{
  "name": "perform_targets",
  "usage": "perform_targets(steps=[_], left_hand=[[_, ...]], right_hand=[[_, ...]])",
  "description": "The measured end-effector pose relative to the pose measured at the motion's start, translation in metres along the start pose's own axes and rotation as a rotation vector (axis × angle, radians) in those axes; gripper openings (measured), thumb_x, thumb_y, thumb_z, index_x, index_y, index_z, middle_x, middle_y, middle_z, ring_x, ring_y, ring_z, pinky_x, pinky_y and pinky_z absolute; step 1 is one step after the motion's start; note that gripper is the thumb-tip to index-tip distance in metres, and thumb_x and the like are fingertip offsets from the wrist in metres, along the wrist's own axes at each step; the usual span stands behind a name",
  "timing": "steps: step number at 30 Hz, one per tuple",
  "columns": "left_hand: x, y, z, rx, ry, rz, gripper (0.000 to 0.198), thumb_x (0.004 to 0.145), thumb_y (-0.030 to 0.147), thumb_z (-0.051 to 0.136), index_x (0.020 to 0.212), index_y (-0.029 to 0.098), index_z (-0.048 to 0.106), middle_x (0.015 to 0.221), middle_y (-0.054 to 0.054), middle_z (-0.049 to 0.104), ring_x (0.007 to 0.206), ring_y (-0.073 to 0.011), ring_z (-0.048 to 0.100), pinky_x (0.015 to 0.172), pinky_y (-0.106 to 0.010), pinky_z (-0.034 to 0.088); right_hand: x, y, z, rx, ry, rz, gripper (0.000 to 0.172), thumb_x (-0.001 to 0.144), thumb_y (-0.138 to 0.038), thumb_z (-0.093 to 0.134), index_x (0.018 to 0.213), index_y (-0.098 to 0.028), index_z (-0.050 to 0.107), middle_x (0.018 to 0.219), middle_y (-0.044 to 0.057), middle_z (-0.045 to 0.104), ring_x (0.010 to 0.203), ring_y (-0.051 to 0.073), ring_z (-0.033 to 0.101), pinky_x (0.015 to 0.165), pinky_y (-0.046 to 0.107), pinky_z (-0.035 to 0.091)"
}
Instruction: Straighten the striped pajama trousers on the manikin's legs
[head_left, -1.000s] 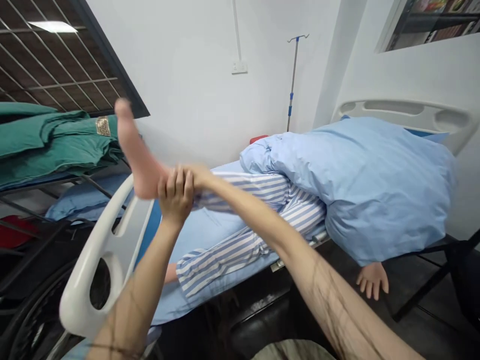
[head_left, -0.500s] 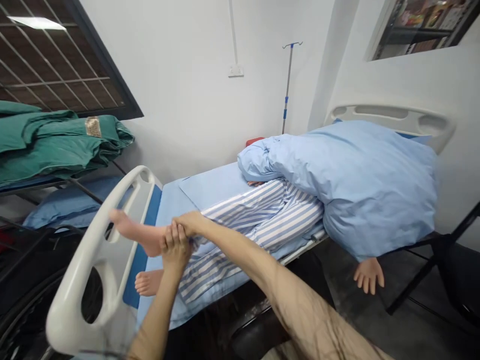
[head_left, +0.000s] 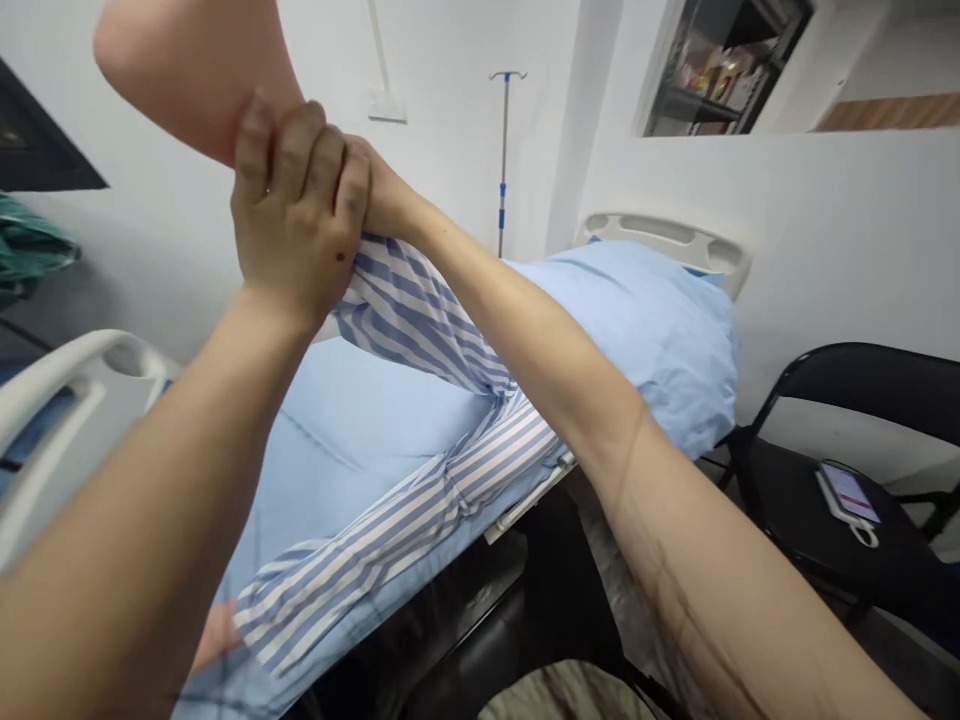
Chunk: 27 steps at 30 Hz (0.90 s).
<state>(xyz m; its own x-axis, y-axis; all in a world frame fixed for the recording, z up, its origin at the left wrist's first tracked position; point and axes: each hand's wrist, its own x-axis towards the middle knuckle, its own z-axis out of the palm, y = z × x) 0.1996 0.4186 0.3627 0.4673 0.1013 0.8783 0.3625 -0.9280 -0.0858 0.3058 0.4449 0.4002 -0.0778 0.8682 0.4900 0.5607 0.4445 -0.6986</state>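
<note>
A mannequin's leg [head_left: 202, 70] is raised high over the bed, its heel at the upper left and its toes cut off by the frame. My left hand [head_left: 296, 210] is wrapped round the lower leg near the ankle. Beside it, my right hand [head_left: 379, 190] grips the same leg; its fingers are partly hidden. Blue-and-white striped trousers [head_left: 420, 310] cover the raised leg above my hands. The other striped trouser leg [head_left: 390, 530] lies along the mattress, its foot [head_left: 214, 635] partly behind my left forearm. A light blue quilt [head_left: 622, 310] covers the upper body.
The bed's white footboard [head_left: 97, 360] stands at left, the headboard [head_left: 667, 235] at the far end. An IV pole [head_left: 502, 170] rises by the wall. At right is a black folding chair [head_left: 787, 480] with a phone [head_left: 851, 495] on it. Green cloth [head_left: 30, 245] shows at the left edge.
My hands have lifted the mannequin's leg from near the mattress to high above it, closer to the camera. The view has shifted right, and the chair with the phone now shows.
</note>
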Motion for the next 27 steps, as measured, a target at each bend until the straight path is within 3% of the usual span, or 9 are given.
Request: perform_targets(steps=[3, 5, 8, 11, 14, 17, 19, 22, 27], left_hand=[[-0.06, -0.015, -0.019, 0.205, -0.17, -0.107, 0.057, 0.095, 0.032, 0.032, 0.143, 0.001, 0.034, 0.153, -0.016, 0.031, 0.147, -0.0272, 0.008, 0.111, -0.061, -0.014], [-0.116, -0.018, -0.035, 0.319, -0.203, -0.253, 0.061, 0.09, 0.027, 0.039, 0.145, 0.003, 0.031, 0.156, -0.016, 0.025, 0.148, -0.0267, 0.008, 0.116, -0.059, -0.011], [-0.214, -0.005, -0.056, 0.481, -0.317, -0.455, 0.072, 0.081, 0.028, 0.05, 0.145, 0.002, 0.029, 0.157, -0.022, 0.019, 0.148, -0.0326, 0.005, 0.117, -0.063, -0.002], [-0.323, 0.032, -0.069, 0.536, -0.453, -0.629, 0.068, 0.079, 0.028, 0.049, 0.142, 0.006, 0.036, 0.154, -0.025, 0.022, 0.147, -0.0377, 0.007, 0.114, -0.065, 0.017], [-0.428, 0.09, -0.071, 0.503, -0.619, -0.897, 0.06, 0.08, 0.03, 0.044, 0.137, 0.012, 0.046, 0.136, -0.027, 0.047, 0.137, -0.037, 0.036, 0.111, -0.058, 0.034], [-0.509, 0.145, -0.06, 0.411, -0.605, -1.215, 0.058, 0.081, 0.036, 0.036, 0.137, 0.025, 0.047, 0.121, -0.024, 0.055, 0.12, -0.034, 0.056, 0.103, -0.05, 0.044], [-0.541, 0.166, -0.048, 0.31, -0.42, -1.459, 0.057, 0.079, 0.037, 0.038, 0.135, 0.028, 0.046, 0.109, -0.02, 0.058, 0.106, -0.0335, 0.064, 0.093, -0.051, 0.049], [-0.555, 0.173, -0.03, 0.172, -0.128, -1.686, 0.058, 0.075, 0.039, 0.045, 0.132, 0.03, 0.044, 0.107, -0.018, 0.058, 0.1, -0.0316, 0.067, 0.084, -0.047, 0.053], [-0.543, 0.163, -0.014, 0.157, 0.123, -1.784, 0.053, 0.064, 0.04, 0.055, 0.116, 0.035, 0.046, 0.11, -0.009, 0.055, 0.104, -0.0322, 0.063, 0.087, -0.045, 0.054]], right_hand=[[-0.005, 0.007, 0.044, -0.197, -0.04, -0.35, 0.068, 0.086, -0.038, 0.008, 0.058, -0.004, 0.059, 0.108, -0.005, 0.067, 0.107, 0.01, 0.059, 0.082, 0.013, 0.043], [-0.018, 0.015, 0.092, -0.313, -0.135, -0.409, 0.039, 0.088, -0.038, 0.041, 0.085, -0.008, 0.066, 0.11, 0.0, 0.071, 0.109, 0.012, 0.062, 0.09, 0.021, 0.047], [-0.049, 0.028, 0.174, -0.42, -0.318, -0.34, 0.026, 0.087, -0.034, 0.051, 0.1, -0.014, 0.061, 0.11, 0.008, 0.071, 0.101, 0.02, 0.067, 0.089, 0.033, 0.052], [-0.089, 0.043, 0.247, -0.5, -0.429, -0.288, 0.043, 0.074, -0.038, 0.067, 0.11, -0.017, 0.054, 0.112, 0.012, 0.069, 0.104, 0.027, 0.065, 0.092, 0.043, 0.049], [-0.131, 0.062, 0.302, -0.512, -0.55, -0.209, 0.046, 0.072, -0.034, 0.069, 0.113, -0.019, 0.052, 0.116, 0.013, 0.067, 0.11, 0.027, 0.062, 0.1, 0.045, 0.04], [-0.166, 0.084, 0.343, -0.528, -0.609, -0.177, 0.041, 0.071, -0.027, 0.071, 0.108, -0.019, 0.056, 0.111, 0.016, 0.068, 0.106, 0.027, 0.064, 0.097, 0.042, 0.039], [-0.183, 0.096, 0.363, -0.548, -0.635, -0.132, 0.04, 0.072, -0.023, 0.069, 0.11, -0.019, 0.058, 0.111, 0.017, 0.067, 0.108, 0.025, 0.063, 0.098, 0.04, 0.037], [-0.199, 0.108, 0.385, -0.589, -0.65, -0.054, 0.04, 0.077, -0.016, 0.062, 0.117, -0.017, 0.057, 0.115, 0.018, 0.065, 0.114, 0.023, 0.06, 0.101, 0.038, 0.034], [-0.215, 0.107, 0.391, -0.642, -0.636, 0.024, 0.043, 0.083, -0.013, 0.05, 0.127, -0.013, 0.052, 0.127, 0.023, 0.057, 0.124, 0.026, 0.05, 0.105, 0.043, 0.032]])
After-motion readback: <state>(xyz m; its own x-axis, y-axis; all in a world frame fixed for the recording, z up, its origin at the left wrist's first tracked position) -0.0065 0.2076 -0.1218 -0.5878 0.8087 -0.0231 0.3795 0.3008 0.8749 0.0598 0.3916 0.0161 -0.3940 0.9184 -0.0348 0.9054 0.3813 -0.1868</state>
